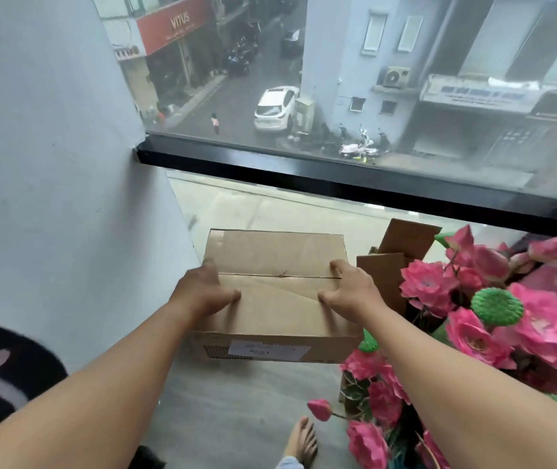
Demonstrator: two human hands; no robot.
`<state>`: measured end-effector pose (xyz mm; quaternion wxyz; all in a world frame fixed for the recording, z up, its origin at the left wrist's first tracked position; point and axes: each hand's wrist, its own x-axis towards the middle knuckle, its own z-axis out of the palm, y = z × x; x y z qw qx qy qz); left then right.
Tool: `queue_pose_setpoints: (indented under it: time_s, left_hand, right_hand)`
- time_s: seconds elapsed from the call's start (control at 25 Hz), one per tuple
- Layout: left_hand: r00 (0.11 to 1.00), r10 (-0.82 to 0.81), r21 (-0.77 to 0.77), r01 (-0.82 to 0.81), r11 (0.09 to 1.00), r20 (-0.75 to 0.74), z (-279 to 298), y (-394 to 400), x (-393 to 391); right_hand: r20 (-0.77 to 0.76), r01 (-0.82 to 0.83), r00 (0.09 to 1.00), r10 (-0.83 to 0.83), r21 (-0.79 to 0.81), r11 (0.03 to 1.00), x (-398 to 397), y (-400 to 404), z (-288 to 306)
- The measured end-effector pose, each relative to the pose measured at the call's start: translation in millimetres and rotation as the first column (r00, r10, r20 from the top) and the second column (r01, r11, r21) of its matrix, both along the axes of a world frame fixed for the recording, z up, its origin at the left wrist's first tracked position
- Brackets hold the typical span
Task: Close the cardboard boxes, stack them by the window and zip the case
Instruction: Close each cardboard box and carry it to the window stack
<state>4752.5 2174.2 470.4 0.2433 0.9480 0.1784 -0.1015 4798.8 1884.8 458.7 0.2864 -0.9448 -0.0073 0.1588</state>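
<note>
The closed cardboard box lies between both hands. The left hand and right hand clasp its top edges, fingers curled over the sides.

There is one view only, from a wide-angle camera worn on the person's head; it looks forward and steeply down, so both forearms run up from the bottom corners toward the middle; the left hand and the right hand sit near the centre, close to the lens, on a cardboard box; a bare foot shows at the bottom edge, on the floor directly below the camera; the upper half faces out through the window, whose dark frame crosses the picture on a slant, down onto a street far beneath; a wall fills the left side; straight lines bend toward the edges.
</note>
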Motion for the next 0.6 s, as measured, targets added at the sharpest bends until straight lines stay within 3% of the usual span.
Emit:
queue_pose_setpoints:
  time_s: [0.28,0.6]
  left_hand:
    - [0.998,-0.021,-0.037,0.018,0.999,-0.062,-84,10,107]
    - [0.979,-0.149,-0.137,0.13,0.982,-0.139,-253,5,180]
  right_hand:
    - [-0.123,0.079,0.989,-0.079,-0.009,0.997,94,6,-87]
    - [-0.238,0.333,0.908,-0.344,-0.088,0.939,123,5,-237]
